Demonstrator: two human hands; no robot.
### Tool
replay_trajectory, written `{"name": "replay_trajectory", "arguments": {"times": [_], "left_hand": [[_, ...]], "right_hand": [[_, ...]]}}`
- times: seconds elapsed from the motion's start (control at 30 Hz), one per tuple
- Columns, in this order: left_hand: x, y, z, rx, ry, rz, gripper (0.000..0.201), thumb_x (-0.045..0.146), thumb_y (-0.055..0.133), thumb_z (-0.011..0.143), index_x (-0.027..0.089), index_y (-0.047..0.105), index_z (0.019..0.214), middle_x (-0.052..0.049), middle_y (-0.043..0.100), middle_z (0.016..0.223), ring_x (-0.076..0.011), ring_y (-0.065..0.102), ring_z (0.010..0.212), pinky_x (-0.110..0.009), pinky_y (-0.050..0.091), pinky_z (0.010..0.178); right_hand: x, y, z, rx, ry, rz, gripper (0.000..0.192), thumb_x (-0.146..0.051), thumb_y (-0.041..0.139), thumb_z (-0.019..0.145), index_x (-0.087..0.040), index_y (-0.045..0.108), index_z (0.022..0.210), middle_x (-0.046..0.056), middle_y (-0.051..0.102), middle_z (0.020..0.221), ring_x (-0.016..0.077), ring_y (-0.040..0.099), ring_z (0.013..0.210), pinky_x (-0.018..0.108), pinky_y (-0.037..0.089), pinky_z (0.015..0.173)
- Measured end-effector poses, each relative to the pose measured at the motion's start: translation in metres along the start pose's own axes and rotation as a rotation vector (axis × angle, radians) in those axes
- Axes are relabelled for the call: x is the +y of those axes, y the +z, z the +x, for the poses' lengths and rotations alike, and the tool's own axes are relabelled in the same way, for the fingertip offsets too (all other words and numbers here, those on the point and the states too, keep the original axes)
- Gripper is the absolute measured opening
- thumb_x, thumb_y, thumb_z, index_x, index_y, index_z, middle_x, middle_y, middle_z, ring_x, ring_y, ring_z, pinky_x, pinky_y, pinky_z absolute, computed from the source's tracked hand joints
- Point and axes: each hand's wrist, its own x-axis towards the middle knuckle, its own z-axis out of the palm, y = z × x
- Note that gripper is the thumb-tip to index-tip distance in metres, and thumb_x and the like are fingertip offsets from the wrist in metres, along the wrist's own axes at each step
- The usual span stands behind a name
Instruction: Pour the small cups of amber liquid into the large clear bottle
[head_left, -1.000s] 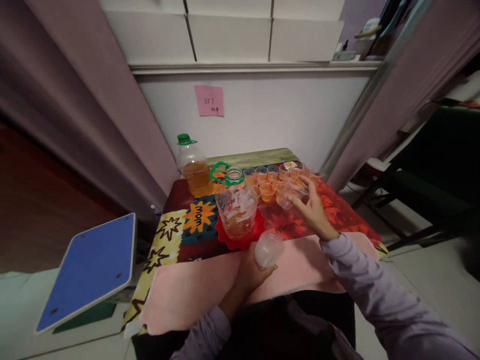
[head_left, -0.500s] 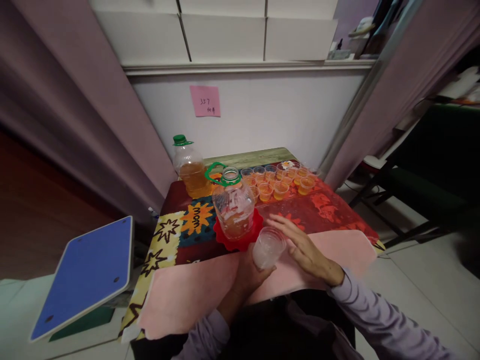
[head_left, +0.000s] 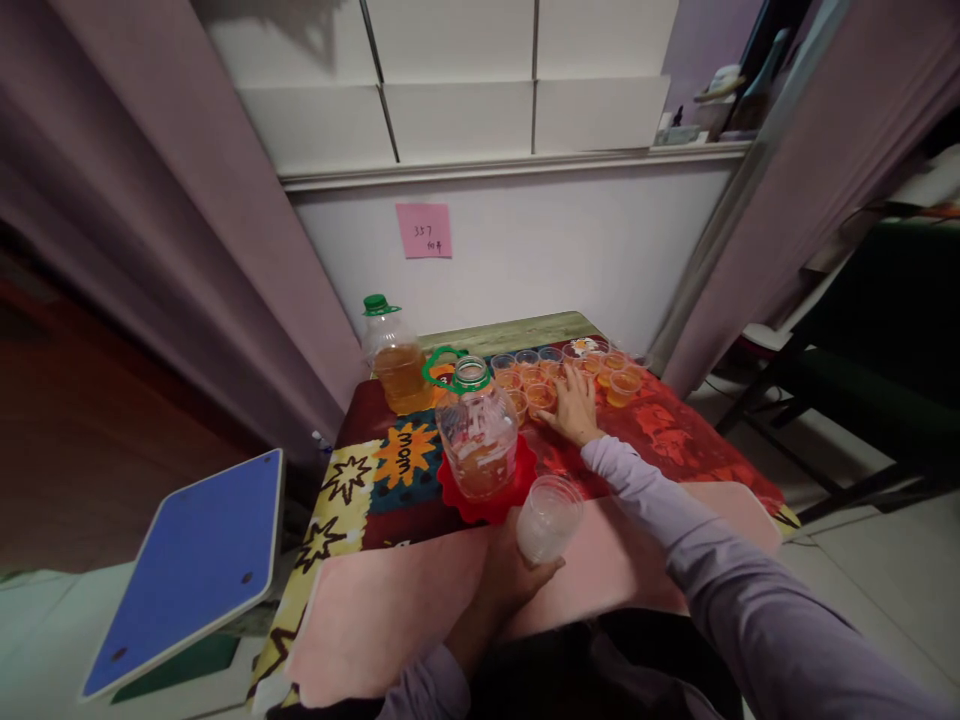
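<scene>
PLACE: home-like room | mauve curtains (head_left: 225,180) | patterned tablecloth (head_left: 667,440) | dark chair (head_left: 885,290) | tiled floor (head_left: 877,570)

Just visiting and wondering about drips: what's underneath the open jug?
Under the open jug is a red dish, its wavy edge showing at the front and sides, on the patterned tablecloth. The jug's base covers the dish's middle, so that part can't be seen.

From here I see a glossy plastic jug (head_left: 480,440), smooth translucent plastic cups (head_left: 550,522) and a matt paper note (head_left: 424,231).
</scene>
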Motion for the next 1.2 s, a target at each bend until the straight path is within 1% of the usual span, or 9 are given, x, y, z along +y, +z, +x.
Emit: {"name": "replay_trajectory", "arguments": {"times": [0.13, 0.23, 0.43, 0.57, 0.63, 0.7, 0.93, 1.07, 1.2], "left_hand": [[-0.001, 0.000, 0.001, -0.008, -0.016, 0.025, 0.054, 0.034, 0.092, 0.066, 0.022, 0.067, 0.112, -0.008, 0.080, 0.110, -0.0303, 0.074, 0.103, -0.050, 0.061, 0.098], [-0.001, 0.001, 0.000, -0.004, -0.011, 0.000, 0.054, 0.036, 0.092, 0.067, 0.021, 0.067, 0.113, -0.009, 0.080, 0.112, -0.0312, 0.074, 0.104, -0.051, 0.060, 0.100], [0.002, 0.000, 0.000, -0.019, -0.026, -0.033, 0.055, 0.035, 0.091, 0.067, 0.021, 0.067, 0.114, -0.009, 0.080, 0.111, -0.0309, 0.075, 0.102, -0.050, 0.061, 0.097], [0.005, -0.001, 0.000, -0.023, -0.051, -0.040, 0.053, 0.035, 0.090, 0.068, 0.021, 0.067, 0.113, -0.008, 0.080, 0.112, -0.0305, 0.074, 0.104, -0.050, 0.061, 0.098], [0.007, -0.001, 0.001, -0.026, -0.054, -0.043, 0.051, 0.035, 0.090, 0.069, 0.021, 0.067, 0.112, -0.008, 0.080, 0.111, -0.0302, 0.074, 0.104, -0.049, 0.061, 0.098], [0.007, -0.001, 0.000, -0.029, -0.054, -0.038, 0.050, 0.035, 0.090, 0.069, 0.021, 0.068, 0.111, -0.008, 0.080, 0.110, -0.0302, 0.074, 0.103, -0.049, 0.061, 0.098], [0.006, -0.001, 0.000, -0.016, -0.038, -0.022, 0.049, 0.034, 0.090, 0.067, 0.022, 0.067, 0.109, -0.008, 0.079, 0.106, -0.0287, 0.074, 0.098, -0.046, 0.061, 0.094], [0.004, -0.001, 0.000, -0.022, -0.041, -0.001, 0.050, 0.037, 0.090, 0.068, 0.021, 0.067, 0.110, -0.009, 0.079, 0.108, -0.0292, 0.073, 0.100, -0.047, 0.060, 0.096], [0.002, -0.001, 0.000, -0.029, -0.044, 0.005, 0.051, 0.038, 0.089, 0.069, 0.022, 0.067, 0.111, -0.010, 0.080, 0.110, -0.0300, 0.074, 0.102, -0.049, 0.060, 0.098]], "right_hand": [[0.001, 0.006, 0.002, -0.047, 0.065, 0.008, 0.062, -0.048, 0.090, 0.084, -0.016, 0.072, 0.134, 0.028, 0.038, 0.180, 0.0461, 0.028, 0.171, 0.072, 0.018, 0.136], [0.004, 0.006, -0.001, -0.022, 0.083, 0.072, 0.053, -0.048, 0.090, 0.083, -0.018, 0.073, 0.124, 0.025, 0.039, 0.180, 0.0446, 0.030, 0.170, 0.071, 0.020, 0.136], [0.005, -0.006, -0.005, 0.106, 0.063, 0.221, 0.054, -0.049, 0.086, 0.081, -0.021, 0.066, 0.122, 0.025, 0.049, 0.171, 0.0438, 0.044, 0.161, 0.067, 0.036, 0.130], [-0.007, -0.021, 0.004, 0.068, 0.055, 0.303, 0.054, -0.046, 0.080, 0.083, -0.022, 0.063, 0.128, 0.020, 0.074, 0.139, 0.0390, 0.071, 0.126, 0.056, 0.055, 0.110], [-0.015, -0.029, 0.010, 0.019, 0.035, 0.304, 0.054, -0.044, 0.078, 0.085, -0.022, 0.063, 0.131, 0.015, 0.079, 0.124, 0.0352, 0.076, 0.109, 0.051, 0.058, 0.101], [-0.024, -0.034, 0.016, -0.019, -0.003, 0.248, 0.055, -0.042, 0.077, 0.086, -0.022, 0.064, 0.135, 0.014, 0.080, 0.123, 0.0353, 0.075, 0.108, 0.050, 0.056, 0.100], [-0.043, -0.046, 0.030, -0.172, -0.132, -0.084, 0.066, -0.034, 0.081, 0.092, -0.018, 0.064, 0.153, 0.023, 0.072, 0.150, 0.0402, 0.064, 0.133, 0.053, 0.039, 0.116], [-0.046, -0.051, 0.035, -0.223, -0.202, -0.158, 0.074, -0.027, 0.082, 0.088, -0.017, 0.062, 0.158, 0.022, 0.069, 0.153, 0.0395, 0.059, 0.139, 0.051, 0.034, 0.119], [-0.049, -0.057, 0.040, -0.243, -0.253, -0.190, 0.070, -0.024, 0.076, 0.091, -0.016, 0.063, 0.159, 0.021, 0.069, 0.154, 0.0381, 0.059, 0.139, 0.049, 0.032, 0.119]]}}
